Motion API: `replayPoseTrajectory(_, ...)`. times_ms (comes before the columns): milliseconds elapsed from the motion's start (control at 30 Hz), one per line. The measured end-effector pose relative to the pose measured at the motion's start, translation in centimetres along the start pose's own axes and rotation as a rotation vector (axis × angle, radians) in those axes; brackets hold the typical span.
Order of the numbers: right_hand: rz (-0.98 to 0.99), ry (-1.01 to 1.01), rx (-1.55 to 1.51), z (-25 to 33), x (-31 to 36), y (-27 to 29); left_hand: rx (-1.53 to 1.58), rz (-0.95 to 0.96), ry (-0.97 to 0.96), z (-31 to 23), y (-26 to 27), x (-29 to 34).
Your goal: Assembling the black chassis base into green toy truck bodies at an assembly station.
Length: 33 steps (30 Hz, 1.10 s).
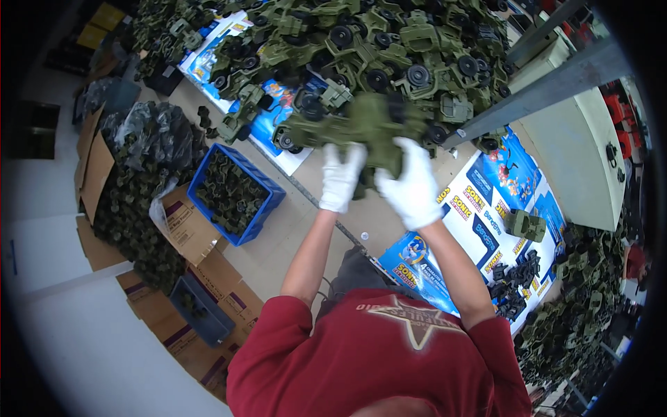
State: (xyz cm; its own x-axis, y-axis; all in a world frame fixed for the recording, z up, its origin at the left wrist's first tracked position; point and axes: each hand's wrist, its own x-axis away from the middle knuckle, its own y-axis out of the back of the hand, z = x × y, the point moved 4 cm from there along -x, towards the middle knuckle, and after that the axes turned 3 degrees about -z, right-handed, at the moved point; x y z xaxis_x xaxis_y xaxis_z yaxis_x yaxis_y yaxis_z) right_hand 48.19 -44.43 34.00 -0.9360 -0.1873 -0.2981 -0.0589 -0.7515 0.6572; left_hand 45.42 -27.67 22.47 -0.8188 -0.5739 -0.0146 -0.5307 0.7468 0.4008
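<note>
Both my hands wear white gloves and are stretched out over the near edge of the worktable. Between them is an olive-green toy army vehicle (375, 128), blurred by motion. My left hand (342, 179) grips its near left side, fingers partly hidden behind it. My right hand (410, 186) is closed on its right side, the thumb toward the middle. Just beyond lies a big heap of similar green toy vehicles (417, 42) with black wheels, some tipped over on each other.
To the left stands a blue crate (274, 201) of small dark green parts, beside a cardboard box (187, 226) and bagged parts (163, 128). A slanted grey metal post (549, 90) rises at right. Black parts (511, 285) and a green piece (526, 226) lie on printed sheets (451, 236).
</note>
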Motion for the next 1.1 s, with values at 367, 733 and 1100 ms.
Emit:
replayPoseTrajectory(367,-0.205,-0.519,0.031,-13.2,9.8,9.1,-0.599,-0.626,0.375,7.9,16.7,-18.0)
replayPoseTrajectory(733,-0.167,-1.020,0.446,-18.3,15.6,14.5,-0.774,-0.298,0.068,1.6,6.2,-10.6)
replayPoseTrajectory(1100,0.164,0.135,0.333,1.8,6.3,-5.6,-0.306,0.400,0.171,0.6,3.1,-3.7)
